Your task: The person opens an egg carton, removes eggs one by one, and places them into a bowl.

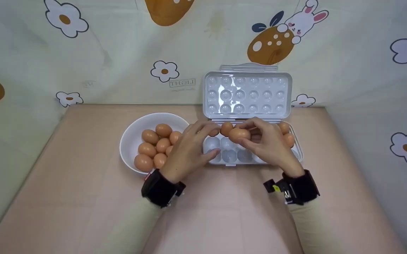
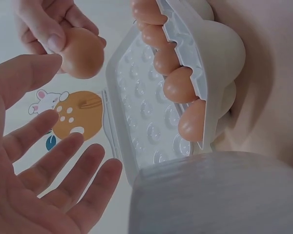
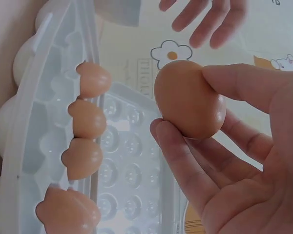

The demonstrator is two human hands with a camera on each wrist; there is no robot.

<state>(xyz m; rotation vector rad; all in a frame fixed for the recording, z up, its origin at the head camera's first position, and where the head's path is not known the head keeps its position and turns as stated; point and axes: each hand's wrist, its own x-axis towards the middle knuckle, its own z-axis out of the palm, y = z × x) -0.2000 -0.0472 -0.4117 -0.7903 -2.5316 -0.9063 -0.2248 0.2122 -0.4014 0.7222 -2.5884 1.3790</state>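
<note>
My right hand (image 1: 270,146) pinches a brown egg (image 1: 239,134) between thumb and fingers, held above the egg box. In the right wrist view the held egg (image 3: 188,100) shows whole, with fingertips on both its sides. To its left my left hand (image 1: 185,150) has its fingers spread and holds nothing; the left wrist view shows the bare palm and fingers. Below both hands lies the white plastic egg box (image 1: 229,156), its dimpled lid (image 1: 247,94) standing up behind it. Several eggs (image 3: 87,119) sit in cups along the back row and the right end. My hands hide part of the box.
A white bowl (image 1: 125,141) with several brown eggs (image 1: 147,150) stands left of the box, partly behind my left hand. The pink table (image 1: 203,211) ends at a patterned cloth (image 1: 118,63) at the back. Black straps with cameras are on both wrists.
</note>
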